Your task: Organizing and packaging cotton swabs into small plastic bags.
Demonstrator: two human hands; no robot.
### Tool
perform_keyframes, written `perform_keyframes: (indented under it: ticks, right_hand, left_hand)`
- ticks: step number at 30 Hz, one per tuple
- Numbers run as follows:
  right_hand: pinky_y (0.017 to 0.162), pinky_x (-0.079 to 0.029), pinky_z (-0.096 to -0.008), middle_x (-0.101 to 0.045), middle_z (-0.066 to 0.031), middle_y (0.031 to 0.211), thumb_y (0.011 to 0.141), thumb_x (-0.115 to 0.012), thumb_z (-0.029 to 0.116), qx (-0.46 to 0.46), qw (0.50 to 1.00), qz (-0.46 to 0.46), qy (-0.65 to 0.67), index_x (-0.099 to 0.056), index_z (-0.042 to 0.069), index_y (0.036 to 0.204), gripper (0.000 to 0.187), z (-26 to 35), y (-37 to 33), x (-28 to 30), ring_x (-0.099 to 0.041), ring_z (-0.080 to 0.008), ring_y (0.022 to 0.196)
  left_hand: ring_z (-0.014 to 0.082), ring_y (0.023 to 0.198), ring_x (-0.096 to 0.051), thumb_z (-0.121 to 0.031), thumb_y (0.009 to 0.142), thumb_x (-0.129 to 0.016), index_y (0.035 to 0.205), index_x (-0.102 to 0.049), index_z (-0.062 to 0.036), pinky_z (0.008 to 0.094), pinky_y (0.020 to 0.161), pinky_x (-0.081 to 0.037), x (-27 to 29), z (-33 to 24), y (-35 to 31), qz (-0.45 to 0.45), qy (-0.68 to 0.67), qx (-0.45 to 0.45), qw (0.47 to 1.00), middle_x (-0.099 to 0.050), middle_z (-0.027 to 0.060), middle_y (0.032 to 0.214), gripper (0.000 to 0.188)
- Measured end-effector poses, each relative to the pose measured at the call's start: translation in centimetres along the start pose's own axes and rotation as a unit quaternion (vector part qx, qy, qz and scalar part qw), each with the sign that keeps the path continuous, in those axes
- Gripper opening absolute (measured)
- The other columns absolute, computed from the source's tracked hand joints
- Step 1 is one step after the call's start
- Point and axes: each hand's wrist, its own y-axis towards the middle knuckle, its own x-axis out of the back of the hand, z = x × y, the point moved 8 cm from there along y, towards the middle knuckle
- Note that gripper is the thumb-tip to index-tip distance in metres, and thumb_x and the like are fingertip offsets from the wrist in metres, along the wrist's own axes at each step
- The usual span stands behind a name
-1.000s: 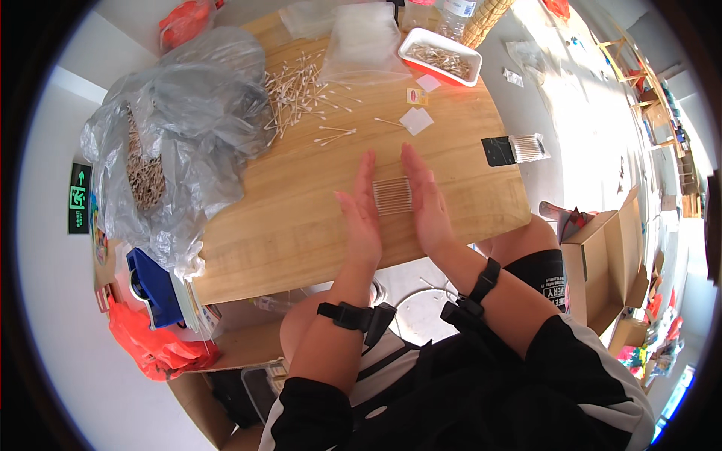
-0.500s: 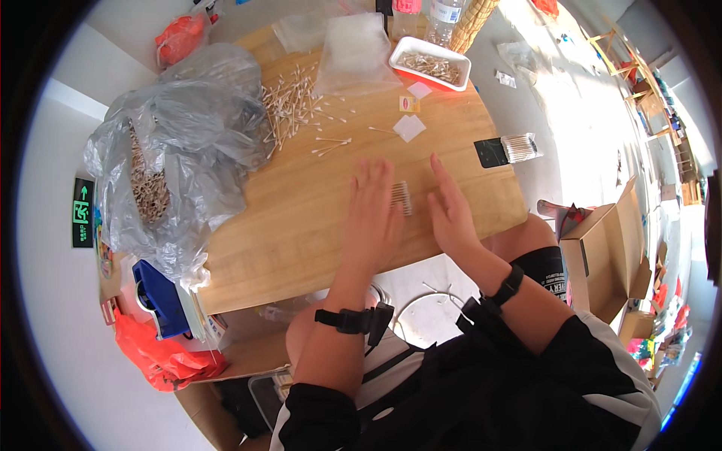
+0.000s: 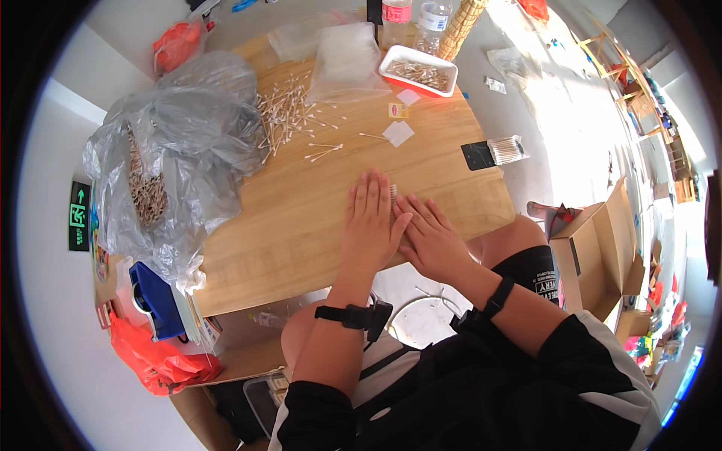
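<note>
My left hand (image 3: 368, 229) lies flat on the wooden table (image 3: 282, 240), palm down, with its thumb out toward the right. Beside it, my right hand (image 3: 430, 237) is also flat, its fingers slanting up to the left. A short row of cotton swabs (image 3: 393, 194) shows in the narrow gap between the two hands. Most of that row is covered, and I cannot tell how firmly either hand presses on it. Farther off on the tabletop are a loose heap of cotton swabs (image 3: 284, 113) and a few single cotton swabs (image 3: 325, 152).
A grey plastic bag (image 3: 199, 113) holding many swabs fills the left side. At the back are clear plastic bags (image 3: 346, 60), a white-and-red tray (image 3: 449, 81) of swabs and two bottles (image 3: 432, 22). Small paper squares (image 3: 398, 134) and a swab pack (image 3: 505, 150) lie right; a cardboard box (image 3: 594, 252) stands beyond.
My right hand has come down and left, from raised on edge to flat on the table. The left hand has settled flat, and the swab row between them is now mostly covered.
</note>
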Motion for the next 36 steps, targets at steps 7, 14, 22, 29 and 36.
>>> perform_keyframes:
  ticks: [7, 14, 22, 29, 36]
  right_hand:
    - [0.125, -0.017, -0.0472, -0.03, -0.0098, 0.163, 0.092, -0.061, 0.037, -0.018, 1.0, -0.003, -0.023, -0.031, 0.006, 0.157, 0.078, 0.1, 0.1, -0.1, -0.028, -0.0285, 0.151]
    - [0.124, -0.019, -0.0478, -0.032, -0.0087, 0.163, 0.091, -0.061, 0.038, -0.017, 0.999, -0.037, -0.026, -0.034, 0.006, 0.156, 0.077, 0.2, 0.2, -0.1, -0.03, -0.0277, 0.15]
    - [0.12, -0.028, -0.0485, -0.037, -0.0101, 0.16, 0.093, -0.058, 0.028, -0.004, 0.998, -0.063, 0.0, -0.038, 0.007, 0.153, 0.067, -0.4, 0.0, 0.4, -0.036, -0.0281, 0.147]
    - [0.086, -0.05, -0.035, -0.064, -0.0081, 0.118, 0.095, -0.049, 0.006, -0.308, 0.705, -0.435, 0.468, -0.06, 0.005, 0.114, 0.022, -18.2, -5.8, 5.3, -0.061, -0.0218, 0.099]
    - [0.09, -0.05, -0.0361, -0.061, -0.0098, 0.124, 0.099, -0.05, 0.015, -0.446, 0.412, -0.498, 0.619, -0.053, 0.004, 0.125, 0.029, -28.9, -10.7, 2.6, -0.061, -0.0212, 0.111]
  left_hand:
    - [0.0371, 0.151, -0.025, -0.054, 0.1, -0.046, 0.152, -0.036, 0.0032, 0.0501, 0.123, -0.019, -0.1, -0.5, -0.9, 0.016, 0.015, 0.003, 1.0, -0.028, 0.0204, 0.162, 0.078]
    - [0.0359, 0.152, -0.023, -0.054, 0.1, -0.045, 0.153, -0.035, 0.0028, 0.0507, 0.123, -0.019, 0.1, -0.6, -1.3, 0.021, 0.027, -0.001, 0.999, -0.026, 0.019, 0.164, 0.078]
    - [0.0394, 0.152, -0.019, -0.052, 0.099, -0.047, 0.153, -0.032, 0.004, 0.0516, 0.124, -0.014, -0.4, -0.7, -1.2, 0.049, 0.029, -0.017, 0.998, -0.024, 0.0218, 0.164, 0.079]
    - [0.0418, 0.152, -0.018, -0.047, 0.097, -0.052, 0.153, -0.029, 0.007, 0.0524, 0.124, -0.012, -0.9, -1.3, -1.2, 0.071, 0.064, -0.018, 0.995, -0.022, 0.026, 0.163, 0.081]
    - [0.0451, 0.152, -0.016, -0.045, 0.098, -0.051, 0.151, -0.026, 0.0128, 0.0529, 0.124, -0.012, -3.6, -5.1, 0.9, 0.067, 0.087, -0.004, 0.994, -0.021, 0.0324, 0.16, 0.083]
